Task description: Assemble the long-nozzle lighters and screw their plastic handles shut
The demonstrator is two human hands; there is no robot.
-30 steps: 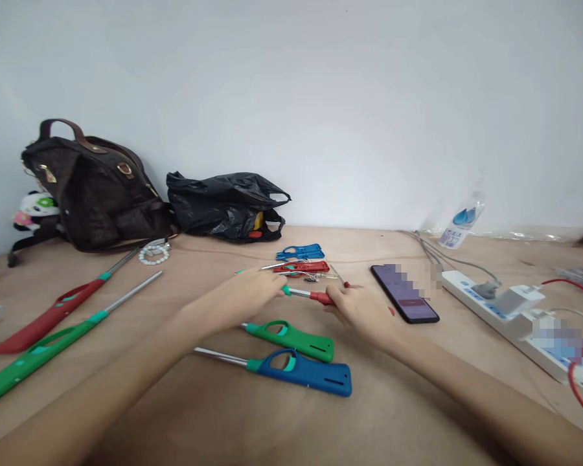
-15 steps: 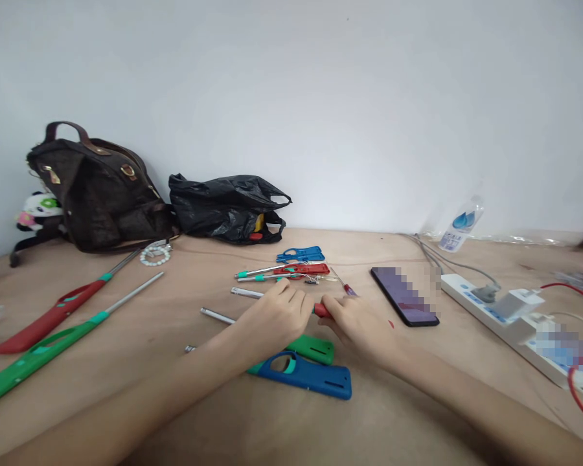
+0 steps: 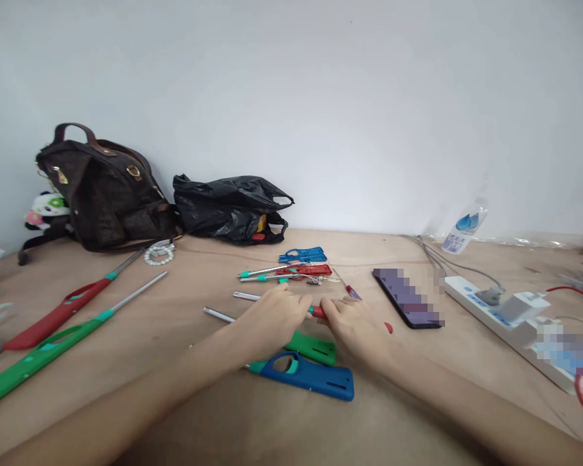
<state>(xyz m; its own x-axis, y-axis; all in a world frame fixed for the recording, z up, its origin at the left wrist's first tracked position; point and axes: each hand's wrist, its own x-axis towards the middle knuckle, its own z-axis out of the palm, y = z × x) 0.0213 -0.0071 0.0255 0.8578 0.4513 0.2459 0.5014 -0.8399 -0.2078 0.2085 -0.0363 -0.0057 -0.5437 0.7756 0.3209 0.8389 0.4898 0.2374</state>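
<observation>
Both my hands are closed around a red long-necked lighter (image 3: 317,312), of which a short red and teal stretch shows between them. My left hand (image 3: 278,317) grips its metal-tube side, and my right hand (image 3: 357,323) wraps the handle end; the fingers hide most of it. Just below lie a green lighter (image 3: 315,348), partly under my left hand, and a blue lighter (image 3: 315,377). Beyond my hands are opened red lighter parts (image 3: 311,269) with wires, a blue casing half (image 3: 304,254) and a screwdriver (image 3: 352,292). A small red piece (image 3: 388,327) lies beside my right hand.
At left lie a long red lighter (image 3: 58,314), a long green lighter (image 3: 48,349) and a bead bracelet (image 3: 159,253). A backpack (image 3: 111,194) and black plastic bag (image 3: 223,207) stand against the wall. Rightward are a phone (image 3: 398,294), power strip (image 3: 471,294) and bottle (image 3: 465,226).
The view has shifted slightly. My hands stay closed on the red lighter, and a little more of its teal part now shows between them.
</observation>
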